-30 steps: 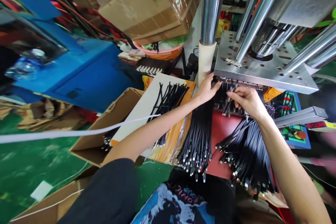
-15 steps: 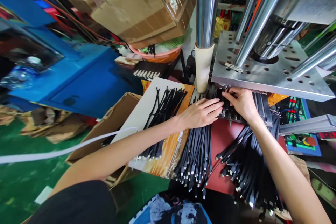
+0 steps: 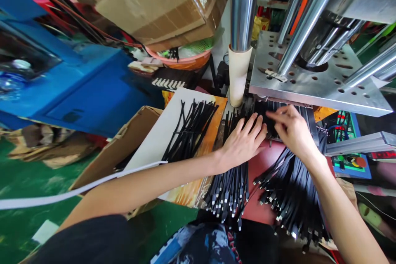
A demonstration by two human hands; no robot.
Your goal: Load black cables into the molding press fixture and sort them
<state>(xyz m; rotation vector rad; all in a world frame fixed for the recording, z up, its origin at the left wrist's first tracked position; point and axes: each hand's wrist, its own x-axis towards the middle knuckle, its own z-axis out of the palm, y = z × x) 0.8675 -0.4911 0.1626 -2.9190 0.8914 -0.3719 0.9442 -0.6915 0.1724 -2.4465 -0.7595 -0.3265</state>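
My left hand (image 3: pixel 243 144) lies over a bundle of black USB cables (image 3: pixel 230 187), its fingers spread beside a dark metal mould (image 3: pixel 274 132). What lies beneath the palm is hidden. Over the mould, my right hand (image 3: pixel 293 132) has its index finger stretched out and the other fingers partly bent; I see nothing held in it. A larger pile of black cables (image 3: pixel 297 198) hangs below my right forearm, with pale connector ends pointing down. More black cables (image 3: pixel 192 132) rest on a white and orange sheet to the left.
Above the mould hangs a drilled steel press plate (image 3: pixel 312 78) on chrome rods. A white-sleeved column (image 3: pixel 239 76) stands left of it. Further around are a cardboard box (image 3: pixel 163 8), a blue machine (image 3: pixel 89 86), an open carton (image 3: pixel 123 136) and a control panel (image 3: pixel 352 148).
My left hand has drawn slightly toward me and its fingers have spread. My right index finger has straightened from a pinch above the mould. The view has shifted a little.
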